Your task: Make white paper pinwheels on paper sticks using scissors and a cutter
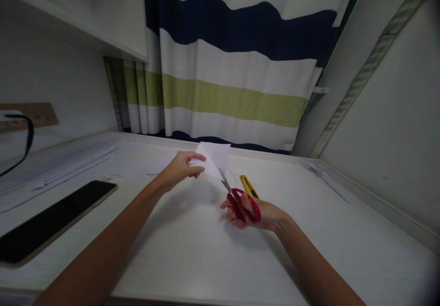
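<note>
My left hand [184, 168] pinches the left edge of a folded or cut sheet of white paper [215, 155], raised above the desk. In my right hand [254, 212] is a pair of scissors [242, 204] with red handles, my fingers through the loops. The scissor blades point up and to the left, and their tips meet the paper's lower right edge. Whether the blades are cutting at this instant is hard to make out. Just behind my right hand a yellow utility knife [249, 187] lies on the desk.
A black phone [51, 221] lies at the left of the white desk [192, 260]. Paper sheets [85, 164] are spread along the left wall. A thin strip [326, 183] lies at the far right. A striped curtain [233, 68] hangs behind, and a black cable [29, 136] loops at the left.
</note>
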Tool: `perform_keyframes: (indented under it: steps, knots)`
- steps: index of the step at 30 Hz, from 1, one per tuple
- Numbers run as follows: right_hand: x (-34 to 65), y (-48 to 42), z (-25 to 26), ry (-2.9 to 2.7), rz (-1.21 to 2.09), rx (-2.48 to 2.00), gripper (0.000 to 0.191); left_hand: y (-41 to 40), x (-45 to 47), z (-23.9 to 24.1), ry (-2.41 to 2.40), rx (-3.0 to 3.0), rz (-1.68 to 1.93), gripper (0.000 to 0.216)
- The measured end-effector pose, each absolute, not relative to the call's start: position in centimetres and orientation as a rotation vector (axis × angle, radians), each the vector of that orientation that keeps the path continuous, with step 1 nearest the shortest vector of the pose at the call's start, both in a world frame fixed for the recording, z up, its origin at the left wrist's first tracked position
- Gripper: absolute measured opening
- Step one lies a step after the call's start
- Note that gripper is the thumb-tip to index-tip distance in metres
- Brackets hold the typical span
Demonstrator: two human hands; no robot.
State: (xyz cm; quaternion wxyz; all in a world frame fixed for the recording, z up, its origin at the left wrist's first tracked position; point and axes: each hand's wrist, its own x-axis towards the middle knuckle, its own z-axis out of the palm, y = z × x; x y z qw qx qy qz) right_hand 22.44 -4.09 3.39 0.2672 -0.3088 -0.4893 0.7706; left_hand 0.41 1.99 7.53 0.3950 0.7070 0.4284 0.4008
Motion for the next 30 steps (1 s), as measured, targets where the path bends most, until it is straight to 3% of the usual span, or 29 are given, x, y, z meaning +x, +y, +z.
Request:
perform_keyframes:
  steps: [30]
  knots:
    - [21.98, -3.75, 3.49, -1.341, 2.0, -0.915, 0.041, 2.26, 0.29, 7.38, 1.101, 1.807, 1.013, 0.035]
